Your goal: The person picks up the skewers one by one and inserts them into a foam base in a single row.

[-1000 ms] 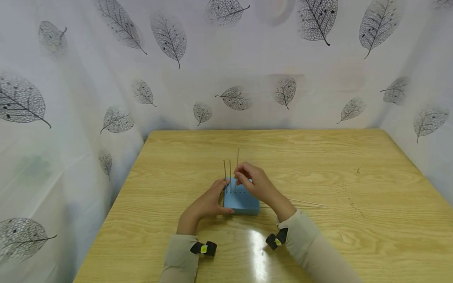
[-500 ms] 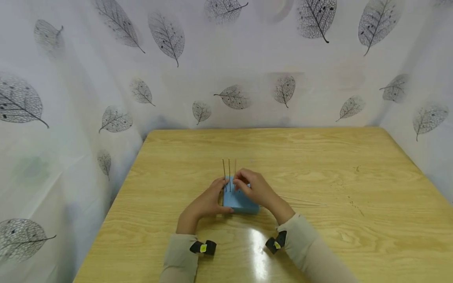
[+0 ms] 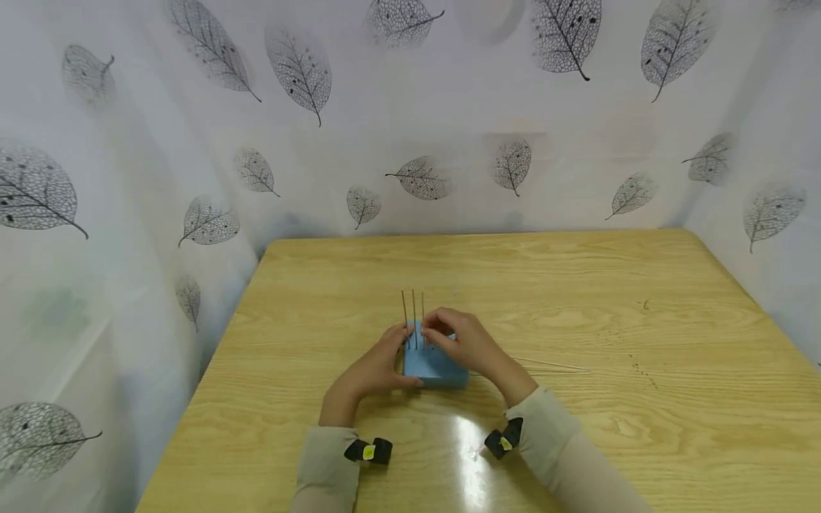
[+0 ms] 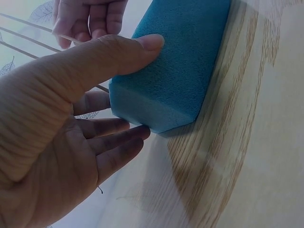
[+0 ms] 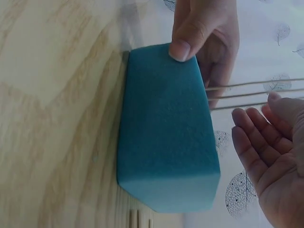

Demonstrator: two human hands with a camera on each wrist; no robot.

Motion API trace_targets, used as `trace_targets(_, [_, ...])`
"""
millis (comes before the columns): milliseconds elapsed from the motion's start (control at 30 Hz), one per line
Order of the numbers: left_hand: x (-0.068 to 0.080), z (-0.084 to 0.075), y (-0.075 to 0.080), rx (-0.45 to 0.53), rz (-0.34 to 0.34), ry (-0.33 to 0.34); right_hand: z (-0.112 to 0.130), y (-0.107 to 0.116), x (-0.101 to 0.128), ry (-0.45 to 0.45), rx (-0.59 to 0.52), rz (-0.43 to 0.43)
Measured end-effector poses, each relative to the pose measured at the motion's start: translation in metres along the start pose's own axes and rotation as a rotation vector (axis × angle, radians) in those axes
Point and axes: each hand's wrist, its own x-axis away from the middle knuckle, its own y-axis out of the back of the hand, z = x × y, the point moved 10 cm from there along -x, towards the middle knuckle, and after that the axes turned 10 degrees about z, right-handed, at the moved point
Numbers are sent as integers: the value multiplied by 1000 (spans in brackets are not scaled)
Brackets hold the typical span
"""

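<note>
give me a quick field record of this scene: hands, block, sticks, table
left hand: grips the near left side of the foam block, thumb on its near face
right hand: over the block's top, fingertips at the rightmost stick; whether it pinches the stick cannot be told
foam block: blue, resting on the table
sticks: three thin ones standing upright in a row in the block
spare sticks: thin ones lying flat on the table to the right
table: light wood grain
backdrop: white sheet with grey leaf print
</note>
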Motion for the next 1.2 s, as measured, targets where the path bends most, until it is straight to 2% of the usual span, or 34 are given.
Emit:
trace_targets(200, [1, 0, -1, -2, -3, 5, -9, 9, 8, -70, 24, 2])
trace_targets(600, [1, 2, -2, -7, 9, 47, -36, 29, 38, -190, -27, -26])
trace_targets(933, [-1, 2, -1, -10, 15, 59, -67, 53, 76, -316, 26, -49])
trace_targets(1200, [-1, 2, -3, -21, 13, 52, -81, 69, 105, -384, 79, -76])
